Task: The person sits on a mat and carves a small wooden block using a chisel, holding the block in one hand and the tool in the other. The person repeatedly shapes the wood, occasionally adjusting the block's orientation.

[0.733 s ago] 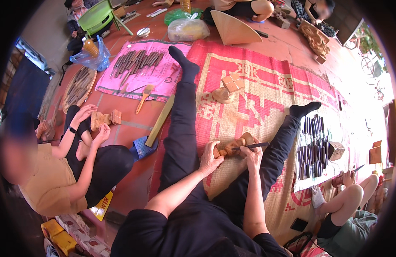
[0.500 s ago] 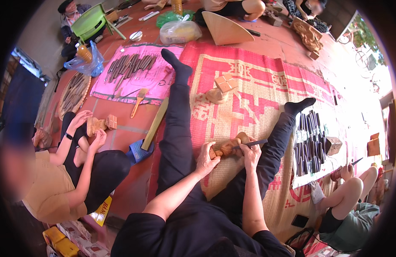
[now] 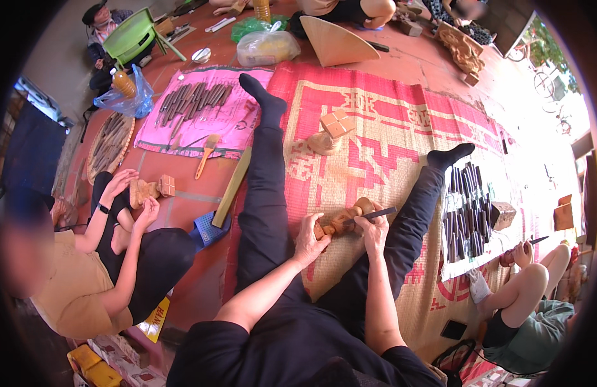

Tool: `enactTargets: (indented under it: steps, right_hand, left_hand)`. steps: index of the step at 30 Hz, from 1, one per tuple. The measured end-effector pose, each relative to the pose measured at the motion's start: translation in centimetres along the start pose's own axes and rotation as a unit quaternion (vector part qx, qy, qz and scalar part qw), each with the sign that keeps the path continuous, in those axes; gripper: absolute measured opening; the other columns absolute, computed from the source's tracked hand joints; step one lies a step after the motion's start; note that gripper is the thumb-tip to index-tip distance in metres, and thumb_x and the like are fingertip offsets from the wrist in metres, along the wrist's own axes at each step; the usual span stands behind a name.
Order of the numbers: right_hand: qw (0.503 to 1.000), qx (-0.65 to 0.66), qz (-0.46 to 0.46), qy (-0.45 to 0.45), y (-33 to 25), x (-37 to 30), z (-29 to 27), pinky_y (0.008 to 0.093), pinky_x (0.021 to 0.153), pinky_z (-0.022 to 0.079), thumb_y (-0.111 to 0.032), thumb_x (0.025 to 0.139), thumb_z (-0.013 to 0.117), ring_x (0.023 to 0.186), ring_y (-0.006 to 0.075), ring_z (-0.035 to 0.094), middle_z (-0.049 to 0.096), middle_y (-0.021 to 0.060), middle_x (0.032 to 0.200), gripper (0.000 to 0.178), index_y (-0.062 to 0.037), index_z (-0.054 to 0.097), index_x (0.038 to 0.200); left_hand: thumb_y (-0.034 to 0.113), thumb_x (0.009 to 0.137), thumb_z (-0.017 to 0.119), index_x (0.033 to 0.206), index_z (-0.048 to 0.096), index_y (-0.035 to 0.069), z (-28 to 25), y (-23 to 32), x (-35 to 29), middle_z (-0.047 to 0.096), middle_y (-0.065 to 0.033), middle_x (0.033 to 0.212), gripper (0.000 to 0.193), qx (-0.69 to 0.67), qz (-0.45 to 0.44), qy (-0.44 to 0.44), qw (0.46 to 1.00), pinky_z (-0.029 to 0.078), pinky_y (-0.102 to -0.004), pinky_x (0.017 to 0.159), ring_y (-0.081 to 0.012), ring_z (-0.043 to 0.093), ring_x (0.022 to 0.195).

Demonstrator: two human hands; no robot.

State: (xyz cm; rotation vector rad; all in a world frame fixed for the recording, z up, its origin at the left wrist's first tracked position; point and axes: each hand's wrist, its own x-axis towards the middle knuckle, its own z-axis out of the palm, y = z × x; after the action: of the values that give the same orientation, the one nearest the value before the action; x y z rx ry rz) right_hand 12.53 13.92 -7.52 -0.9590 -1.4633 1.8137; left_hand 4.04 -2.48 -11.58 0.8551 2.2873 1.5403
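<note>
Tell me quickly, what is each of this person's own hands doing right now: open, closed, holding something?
Left hand: closed on the left end of a wooden carving.
Right hand: closed, holding a dark tool.

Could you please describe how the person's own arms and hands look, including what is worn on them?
The left hand and the right hand are both bare, without gloves. No watch or bracelet can be seen. The short, plain-looking sleeves are dark, nearly black, and end around the elbows, leaving the forearms uncovered.
</note>
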Motion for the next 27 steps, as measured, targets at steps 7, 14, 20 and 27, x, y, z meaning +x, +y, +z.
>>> enactTargets:
  steps: [7, 14, 20, 27]
  right_hand:
    - [1.0, -0.024, 0.002, 0.012, 1.5, 1.4, -1.7, 0.0238, 0.075, 0.052, 0.004, 0.074, 0.073, 0.08, 0.01, 0.062, 0.065, 0.0025, 0.091, 0.053, 0.0035, 0.057, 0.125]
    - [0.997, -0.068, -0.013, -0.039, 0.5, 0.7, -0.9, 0.0238, 0.074, 0.052, 0.005, 0.074, 0.074, 0.08, 0.0101, 0.062, 0.065, 0.0024, 0.091, 0.059, 0.0019, 0.054, 0.129]
    - [0.996, -0.057, -0.065, 0.011, 1.9, 1.1, -1.4, 0.0213, 0.076, 0.047, 0.001, 0.075, 0.076, 0.079, 0.0078, 0.058, 0.063, -0.001, 0.088, 0.052, 0.0049, 0.057, 0.124]
    - [0.994, -0.092, -0.039, -0.05, 0.0, 0.2, -0.8, 0.024, 0.084, 0.045, 0.001, 0.072, 0.077, 0.093, 0.0109, 0.058, 0.062, 0.0019, 0.113, 0.044, 0.005, 0.063, 0.114]
  left_hand:
    - [0.007, 0.072, 0.071, 0.131, 0.046, 0.007, 0.1, 0.0, -0.1, 0.047, -0.0158, 0.125, 0.064, 0.002, -0.001, 0.002, 1.0, 0.045, -0.0398, 0.101, -0.0317, 0.052, 0.117]
    - [0.007, 0.073, 0.072, 0.131, 0.046, 0.007, 0.2, -0.2, -0.1, 0.047, -0.016, 0.126, 0.064, -0.005, -0.017, -0.005, 1.0, 0.044, -0.0398, 0.102, -0.0323, 0.051, 0.12]
    - [0.007, 0.073, 0.071, 0.13, 0.047, 0.007, 0.4, -0.2, -0.3, 0.048, -0.0163, 0.126, 0.062, 0.012, -0.002, 0.001, 1.0, 0.043, -0.04, 0.104, -0.0333, 0.05, 0.121]
    - [0.01, 0.074, 0.07, 0.13, 0.046, 0.006, 0.1, -0.2, -0.4, 0.047, -0.0164, 0.128, 0.062, -0.005, -0.011, -0.005, 1.0, 0.041, -0.0414, 0.105, -0.0337, 0.048, 0.123]
